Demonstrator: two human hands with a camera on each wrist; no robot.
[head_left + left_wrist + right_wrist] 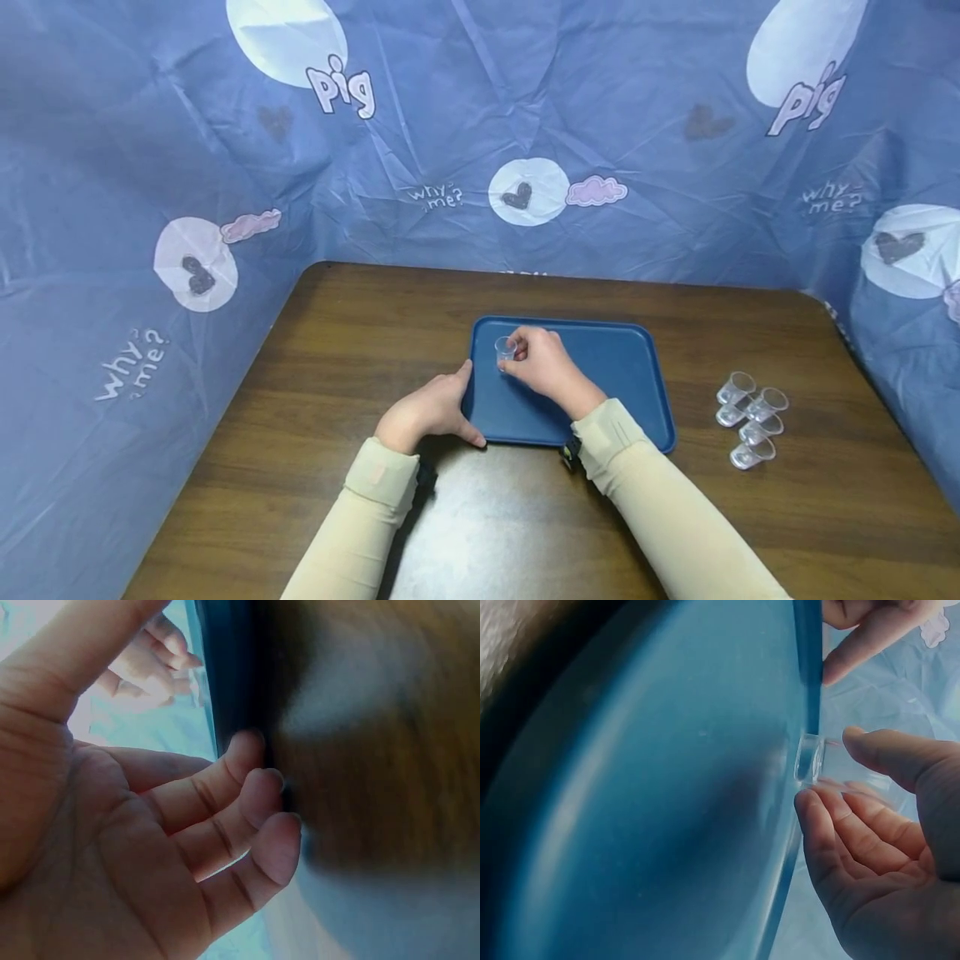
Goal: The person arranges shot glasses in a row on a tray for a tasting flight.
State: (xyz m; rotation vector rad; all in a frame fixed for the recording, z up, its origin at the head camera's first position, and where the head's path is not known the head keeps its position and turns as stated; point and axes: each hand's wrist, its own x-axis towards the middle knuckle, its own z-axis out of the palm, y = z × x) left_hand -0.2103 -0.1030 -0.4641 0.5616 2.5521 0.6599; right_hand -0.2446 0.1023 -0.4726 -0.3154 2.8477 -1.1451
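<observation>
A small clear plastic cup (505, 353) stands upright at the left part of a blue tray (600, 367). My right hand (546, 363) pinches it between thumb and fingers, the thumb on one side. In the right wrist view, the cup's base (808, 759) is at the tray surface, touching or just above it; I cannot tell which. My left hand (431, 408) rests against the tray's left edge, thumb and forefinger spread around the near-left corner. Its other fingers (274, 847) are slightly bent along the tray's side in the left wrist view, holding nothing.
Several more clear cups (752, 454) stand in a group on the wooden table (360, 333), to the right of the tray. A blue printed cloth (420, 150) hangs behind the table and along both sides.
</observation>
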